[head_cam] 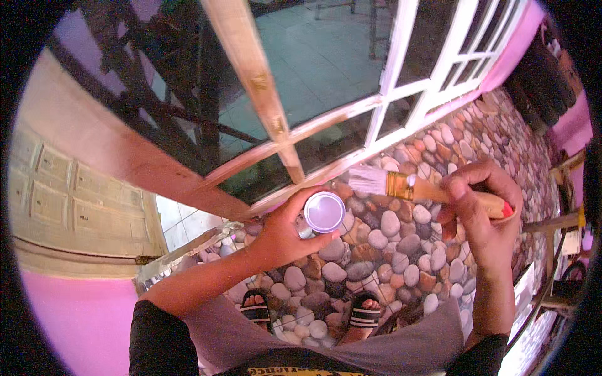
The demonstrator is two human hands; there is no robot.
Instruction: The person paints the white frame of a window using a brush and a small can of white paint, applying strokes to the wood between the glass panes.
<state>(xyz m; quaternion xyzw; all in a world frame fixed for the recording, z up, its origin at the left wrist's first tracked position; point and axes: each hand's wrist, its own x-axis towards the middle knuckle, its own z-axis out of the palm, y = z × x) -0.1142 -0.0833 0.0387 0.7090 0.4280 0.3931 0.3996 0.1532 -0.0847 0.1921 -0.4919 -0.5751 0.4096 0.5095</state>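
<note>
My left hand (291, 225) is wrapped around a small round container (324, 212) with pale lavender-white contents, seen from above. In my right hand (489, 207) is a flat paintbrush (423, 188), gripped by its wooden handle with a red tip. Its whitened bristles (367, 180) point left, to the right of the container and apart from it. Beyond both hands stands a wooden window frame (277, 124) with glass panes. Its left part is bare or brownish wood, while the right part (400, 87) is white.
A panelled wooden door (89, 202) stands at the left, above a pink wall (75, 315). The floor (390, 223) has a pebble pattern. My sandalled feet (364, 310) are below my hands. Dark rounded objects (541, 84) and a wooden piece (555, 221) lie at the right.
</note>
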